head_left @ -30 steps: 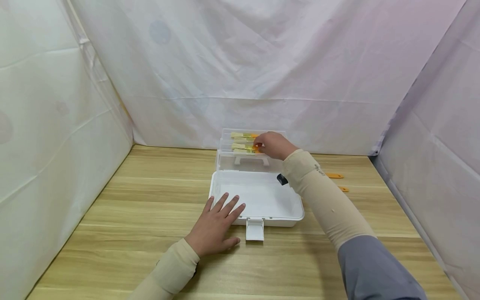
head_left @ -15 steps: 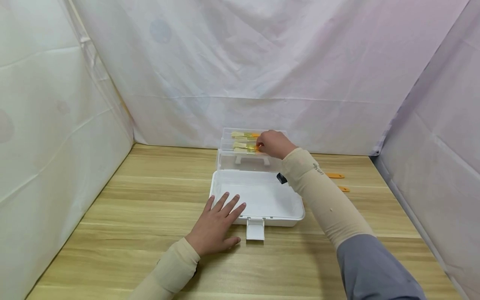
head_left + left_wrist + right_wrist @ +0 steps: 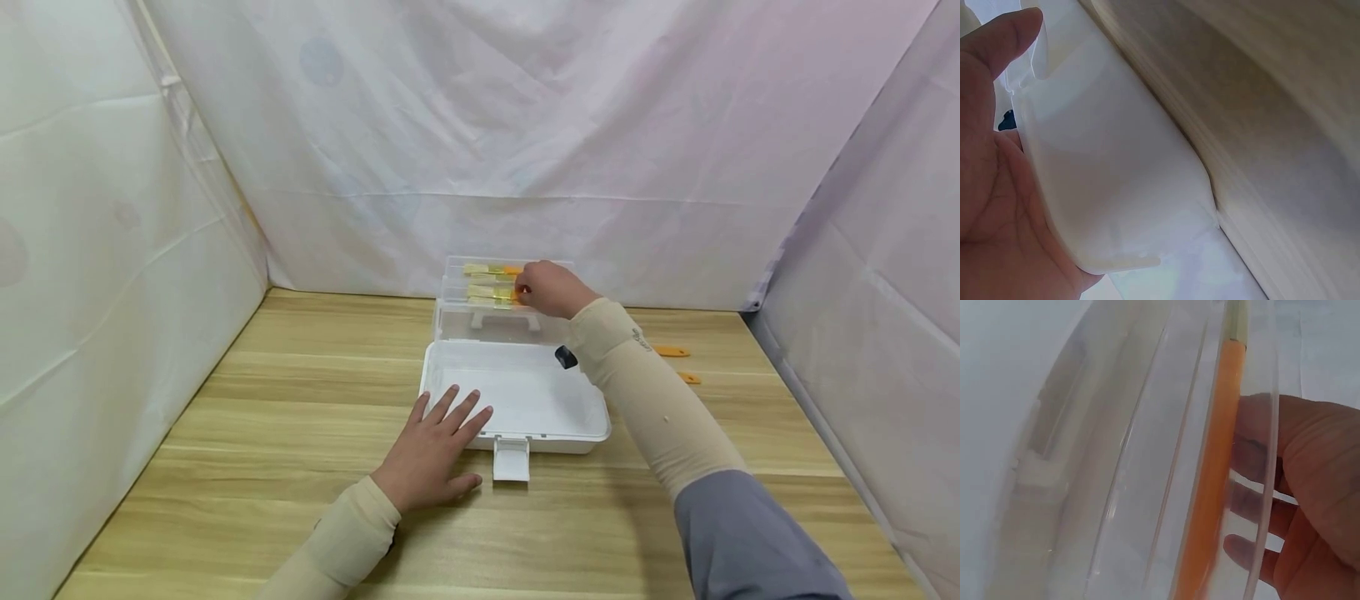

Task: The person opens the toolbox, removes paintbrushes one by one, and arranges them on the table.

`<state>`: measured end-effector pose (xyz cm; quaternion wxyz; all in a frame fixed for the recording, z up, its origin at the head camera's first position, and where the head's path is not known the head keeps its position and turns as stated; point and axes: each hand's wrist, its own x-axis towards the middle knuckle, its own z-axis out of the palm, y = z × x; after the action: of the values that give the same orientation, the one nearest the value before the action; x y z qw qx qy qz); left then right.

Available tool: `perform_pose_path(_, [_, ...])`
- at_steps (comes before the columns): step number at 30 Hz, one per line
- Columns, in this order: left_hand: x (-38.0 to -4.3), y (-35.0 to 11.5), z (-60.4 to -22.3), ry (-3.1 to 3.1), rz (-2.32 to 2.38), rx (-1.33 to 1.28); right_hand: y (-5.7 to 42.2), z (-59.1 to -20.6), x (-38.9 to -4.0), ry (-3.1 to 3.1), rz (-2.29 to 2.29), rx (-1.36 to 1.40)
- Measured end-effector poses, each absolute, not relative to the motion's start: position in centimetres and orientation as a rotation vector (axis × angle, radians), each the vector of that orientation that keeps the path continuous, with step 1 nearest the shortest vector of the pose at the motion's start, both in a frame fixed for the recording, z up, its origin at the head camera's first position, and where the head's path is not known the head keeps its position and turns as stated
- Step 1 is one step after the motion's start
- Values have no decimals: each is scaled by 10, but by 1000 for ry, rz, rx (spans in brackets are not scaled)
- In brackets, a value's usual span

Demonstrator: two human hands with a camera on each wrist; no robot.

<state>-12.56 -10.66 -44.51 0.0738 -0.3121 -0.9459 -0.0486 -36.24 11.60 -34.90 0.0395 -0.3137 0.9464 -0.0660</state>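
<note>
My left hand rests with spread fingers over the front left corner of a white box. In the left wrist view its palm lies along the box's side wall, with the thumb by the latch. At the raised clear trays behind the box, the curled fingers of my right hand pinch a paintbrush at its orange handle. More pale-bristled brushes lie in these trays. In the right wrist view the orange handle shows through clear plastic, fingertips against it.
Two orange handles lie on the wooden table right of the box, partly hidden by my right forearm. A white latch hangs open at the box's front. White cloth hangs behind and at both sides.
My right hand has shifted very slightly to the right and stays at the trays, its brush moving a little with it. My left hand has stayed in place.
</note>
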Motion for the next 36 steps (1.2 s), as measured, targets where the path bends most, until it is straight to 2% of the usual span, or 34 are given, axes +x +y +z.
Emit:
perform_pose_path(22, [-126,-107,-444,-2824,-164,-946,148,-339,-345,2928,-663,-1148])
perform_pose_path(36, [-127,-108,-445,-2832,-161,-945,182,-336,-324,2964,-716,-1311])
